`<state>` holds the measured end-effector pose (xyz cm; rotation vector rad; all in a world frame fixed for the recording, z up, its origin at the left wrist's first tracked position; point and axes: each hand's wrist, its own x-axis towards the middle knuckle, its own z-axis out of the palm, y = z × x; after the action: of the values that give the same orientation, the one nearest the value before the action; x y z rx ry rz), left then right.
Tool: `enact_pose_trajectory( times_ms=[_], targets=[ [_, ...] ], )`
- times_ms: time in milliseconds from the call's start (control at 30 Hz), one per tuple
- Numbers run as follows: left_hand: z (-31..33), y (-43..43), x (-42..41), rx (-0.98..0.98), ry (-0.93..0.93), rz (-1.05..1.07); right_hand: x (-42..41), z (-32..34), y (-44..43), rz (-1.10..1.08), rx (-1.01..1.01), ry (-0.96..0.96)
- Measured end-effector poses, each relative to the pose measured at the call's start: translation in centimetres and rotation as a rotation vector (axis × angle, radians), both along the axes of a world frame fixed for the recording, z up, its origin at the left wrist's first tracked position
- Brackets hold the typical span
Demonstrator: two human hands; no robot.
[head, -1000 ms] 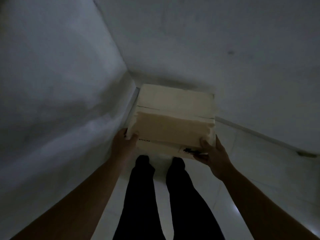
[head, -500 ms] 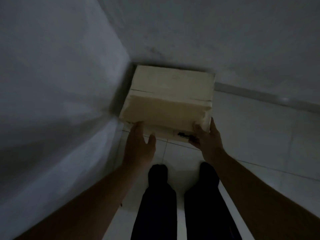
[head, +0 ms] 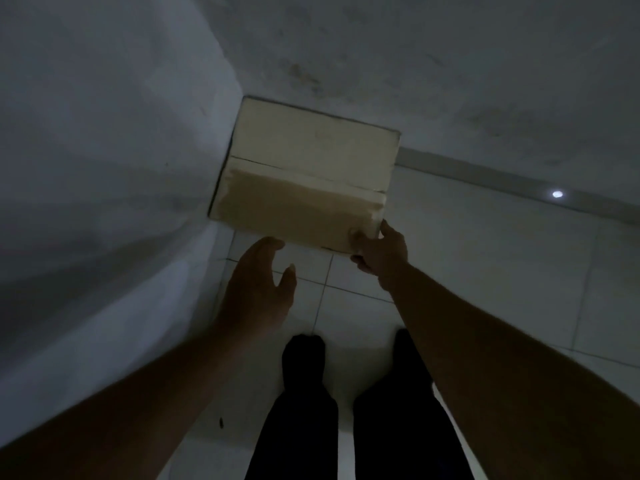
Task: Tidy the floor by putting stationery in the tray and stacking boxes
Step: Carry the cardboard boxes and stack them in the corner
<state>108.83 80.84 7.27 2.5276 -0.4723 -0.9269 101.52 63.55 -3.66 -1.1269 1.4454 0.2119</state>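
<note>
Against the corner of two grey walls, a pale rectangular cardboard box (head: 308, 171) sits above the white tiled floor (head: 485, 271).
Right hand (head: 379, 252) clamps its near right corner; left hand (head: 258, 289) hovers just below, fingers spread, touching nothing.

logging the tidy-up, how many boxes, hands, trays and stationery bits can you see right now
boxes: 1, the box in the wall corner
hands: 2, left hand open and off it, right hand gripping its near corner
trays: 0
stationery: 0
total: 3
</note>
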Motion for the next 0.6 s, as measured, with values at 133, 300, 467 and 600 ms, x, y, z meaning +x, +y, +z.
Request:
enact_pose_trajectory(
  times_ms=[133,300,467,600],
  targets=[
    [1.3,-0.4,0.5,-0.009,-0.027,-0.040,-0.2,2.2,-3.0,0.359,-0.061,0.076],
    [4.3,-1.2,-0.4,-0.028,-0.027,-0.125,-2.8,7.3,-5.1,0.452,-0.154,0.024],
    [8.9,-2.9,-3.4,-0.106,-0.007,-0.286,-8.4,15.4,-5.4,0.387,-0.231,-0.066],
    [12.7,-4.8,-6.9,-0.199,0.021,-0.406,-14.2,20.9,-4.8,0.285,-0.336,-0.081]
  ],
)
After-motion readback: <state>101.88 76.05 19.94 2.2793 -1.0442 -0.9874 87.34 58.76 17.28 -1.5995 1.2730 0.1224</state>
